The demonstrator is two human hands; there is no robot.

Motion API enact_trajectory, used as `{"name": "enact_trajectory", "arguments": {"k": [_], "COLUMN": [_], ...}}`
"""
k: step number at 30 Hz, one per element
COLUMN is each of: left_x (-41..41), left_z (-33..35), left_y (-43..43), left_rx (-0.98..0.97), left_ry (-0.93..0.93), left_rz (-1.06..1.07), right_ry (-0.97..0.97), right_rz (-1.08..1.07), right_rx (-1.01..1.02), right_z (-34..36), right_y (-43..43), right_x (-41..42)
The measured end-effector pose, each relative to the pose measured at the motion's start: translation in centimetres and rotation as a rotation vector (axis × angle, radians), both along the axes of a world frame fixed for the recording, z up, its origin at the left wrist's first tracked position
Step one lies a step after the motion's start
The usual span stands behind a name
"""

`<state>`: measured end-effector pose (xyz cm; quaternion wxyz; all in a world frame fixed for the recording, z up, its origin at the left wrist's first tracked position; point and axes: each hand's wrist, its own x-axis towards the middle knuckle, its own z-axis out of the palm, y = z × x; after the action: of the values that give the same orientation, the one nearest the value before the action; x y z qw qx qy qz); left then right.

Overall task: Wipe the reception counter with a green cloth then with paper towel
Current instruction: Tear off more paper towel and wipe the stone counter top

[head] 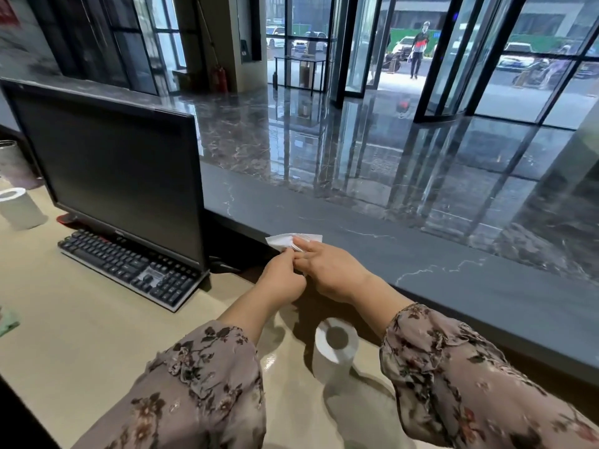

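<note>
The folded paper towel [293, 239] sat at the near edge of the counter [437, 264], our left hand [282, 281] pinching its near corner and our right hand [330, 270] resting fairly straight fingers on top. With the green cloth [8, 322] lying off at the desk's [81, 319] left edge, we judged the paper pass was just starting; next we needed to press the towel flat and sweep along the counter.

I see folded white paper towel [288, 239] at near edge of glossy dark marble reception counter [421, 254]; green cloth [8, 322] lies far left on beige desk [81, 319], mostly cropped.
</note>
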<state>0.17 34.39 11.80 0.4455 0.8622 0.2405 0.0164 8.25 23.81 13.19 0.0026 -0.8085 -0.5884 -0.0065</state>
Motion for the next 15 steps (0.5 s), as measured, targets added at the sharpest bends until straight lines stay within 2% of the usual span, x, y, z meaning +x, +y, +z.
{"name": "enact_trajectory", "arguments": {"k": [15], "left_x": [0.0], "left_z": [1.5], "left_y": [-16.8], "left_rx": [-0.017], "left_ry": [0.036], "left_rz": [-0.154], "right_ry": [0.040], "right_rz": [-0.207], "right_rx": [0.040], "right_z": [0.0], "right_y": [-17.3], "right_x": [-2.6]}}
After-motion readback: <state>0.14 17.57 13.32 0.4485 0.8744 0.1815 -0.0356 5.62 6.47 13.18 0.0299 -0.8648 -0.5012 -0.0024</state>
